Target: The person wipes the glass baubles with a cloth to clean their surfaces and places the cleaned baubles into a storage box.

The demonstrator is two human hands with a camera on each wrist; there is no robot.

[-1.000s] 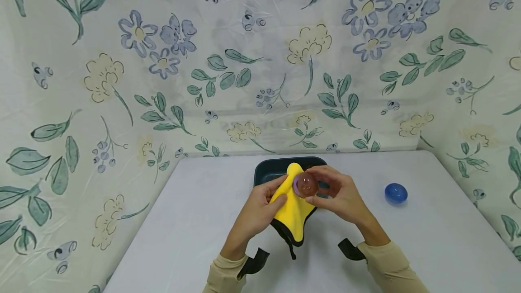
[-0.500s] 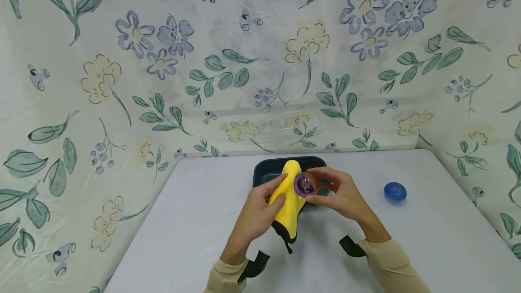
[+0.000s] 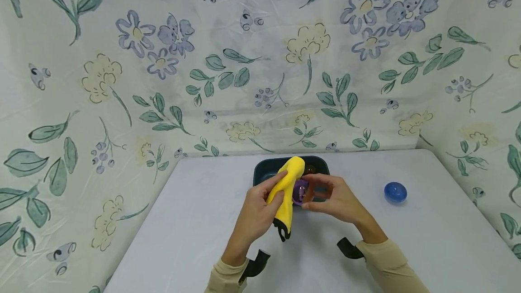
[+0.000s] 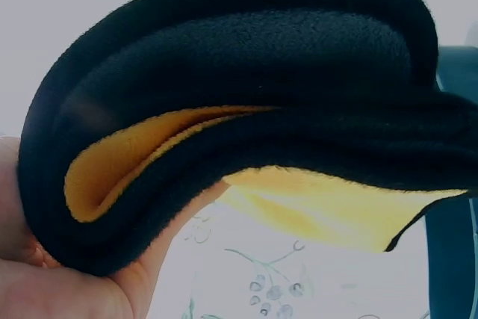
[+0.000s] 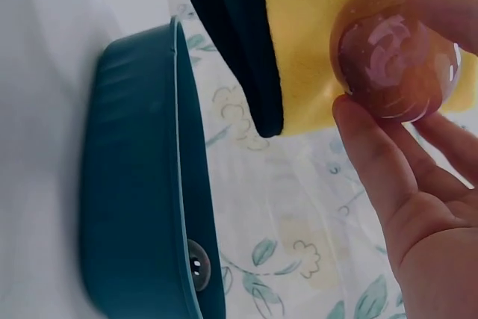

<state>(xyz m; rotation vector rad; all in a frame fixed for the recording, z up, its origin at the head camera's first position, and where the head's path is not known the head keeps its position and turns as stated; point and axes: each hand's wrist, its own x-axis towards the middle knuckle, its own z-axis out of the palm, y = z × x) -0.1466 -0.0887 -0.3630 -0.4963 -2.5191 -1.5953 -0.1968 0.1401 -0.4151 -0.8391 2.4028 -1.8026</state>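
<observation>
A yellow cloth with black edging (image 3: 290, 177) is gripped between the thumb and fingers of my left hand (image 3: 257, 207), bunched and hanging over the table. Its thick black border (image 4: 246, 42) fills much of the left wrist view, with folded yellow fabric inside the curve. Between thumb and fingertips, my right hand (image 3: 339, 199) pinches a glossy see-through ball (image 5: 396, 54), which looks purple on one side and reddish-brown on the other. The ball is right beside the cloth; whether they touch cannot be told. My right fingers partly cover the ball in the head view.
Behind the hands stands a dark teal tray (image 3: 264, 168), partly hidden by cloth and hands. A brownish shiny ball (image 3: 310, 169) lies in it. To the right, a blue ball (image 3: 395, 192) rests on the white table (image 3: 195, 225). A floral curtain (image 3: 228, 103) rises behind.
The cloth has become narrower and more folded in my left hand, its top tilting right. My right hand has turned the ball, showing its purple side, and lowered it slightly.
</observation>
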